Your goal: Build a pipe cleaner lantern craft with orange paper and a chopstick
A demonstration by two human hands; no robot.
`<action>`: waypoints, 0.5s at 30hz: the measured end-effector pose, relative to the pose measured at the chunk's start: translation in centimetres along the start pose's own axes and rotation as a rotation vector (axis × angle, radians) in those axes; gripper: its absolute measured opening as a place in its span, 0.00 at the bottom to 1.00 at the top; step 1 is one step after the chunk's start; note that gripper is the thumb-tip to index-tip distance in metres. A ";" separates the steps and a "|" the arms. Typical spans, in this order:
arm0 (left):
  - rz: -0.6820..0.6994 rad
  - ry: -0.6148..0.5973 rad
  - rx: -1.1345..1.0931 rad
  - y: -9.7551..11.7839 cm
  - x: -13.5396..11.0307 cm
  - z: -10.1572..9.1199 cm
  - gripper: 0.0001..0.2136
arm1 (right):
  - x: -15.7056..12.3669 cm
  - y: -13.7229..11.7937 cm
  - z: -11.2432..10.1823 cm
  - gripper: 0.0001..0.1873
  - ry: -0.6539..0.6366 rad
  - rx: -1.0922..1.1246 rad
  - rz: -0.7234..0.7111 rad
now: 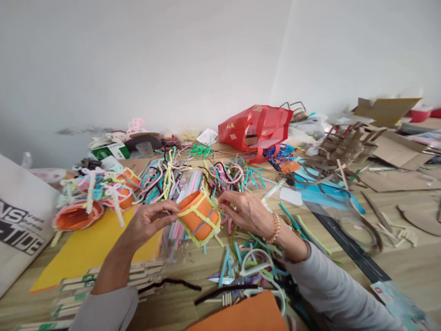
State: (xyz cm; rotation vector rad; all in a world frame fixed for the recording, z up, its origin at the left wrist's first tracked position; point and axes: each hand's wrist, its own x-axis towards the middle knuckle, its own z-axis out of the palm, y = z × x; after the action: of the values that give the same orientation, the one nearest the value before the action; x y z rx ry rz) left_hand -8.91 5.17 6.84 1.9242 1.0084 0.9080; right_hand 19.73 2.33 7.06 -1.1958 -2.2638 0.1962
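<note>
Pinching an orange foam cylinder (pixel 199 218) between them, both hands held it in the air above the middle of the table (pixel 406 271). The fingers of the left hand (pixel 149 225) lay close together, their tips pressed on the cylinder's left end. The right hand's (pixel 243 214) fingers and thumb closed together on its upper right edge. Yellow-green pipe cleaners (pixel 212 212) wrapped the cylinder, with a grey strand across its side. A beaded bracelet (pixel 275 228) circled the right wrist, and grey sleeves (pixel 341 289) covered both forearms.

Directly beneath and behind the hands lay a tangled heap of multicoloured pipe cleaners (pixel 227 177). A yellow foam sheet (pixel 93 248) lay under the left forearm, and craft sticks (pixel 106 276) sat toward the near edge. Scissors (pixel 257 264) lay below the right hand, beside an orange foam sheet (pixel 241 315) at the near edge. Orange pieces trimmed with pipe cleaners (pixel 77 216) stood near the left edge. A red bag (pixel 255 128) lay along the far edge, and a cardboard construction (pixel 344 145) stood toward the far right corner.
</note>
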 end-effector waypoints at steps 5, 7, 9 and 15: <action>-0.006 -0.067 -0.053 -0.1 0.1 0.2 0.09 | 0.2 -0.3 -0.6 0.05 0.087 0.116 -0.071; -0.003 -0.090 -0.076 -0.2 0.1 0.3 0.10 | 0.2 -0.7 -1.0 0.07 0.106 0.207 -0.161; 0.013 -0.133 -0.091 -0.2 0.2 0.6 0.09 | 0.2 -1.1 -1.3 0.13 0.077 0.302 -0.240; 0.032 -0.266 -0.051 0.4 0.3 1.7 0.10 | 0.1 -1.8 -0.7 0.18 -0.050 0.362 -0.326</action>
State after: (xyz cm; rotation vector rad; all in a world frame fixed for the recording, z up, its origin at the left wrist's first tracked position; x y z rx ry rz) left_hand -7.23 4.74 6.48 1.9610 0.7921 0.6666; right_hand 18.77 1.30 8.38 -0.6342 -2.3011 0.4876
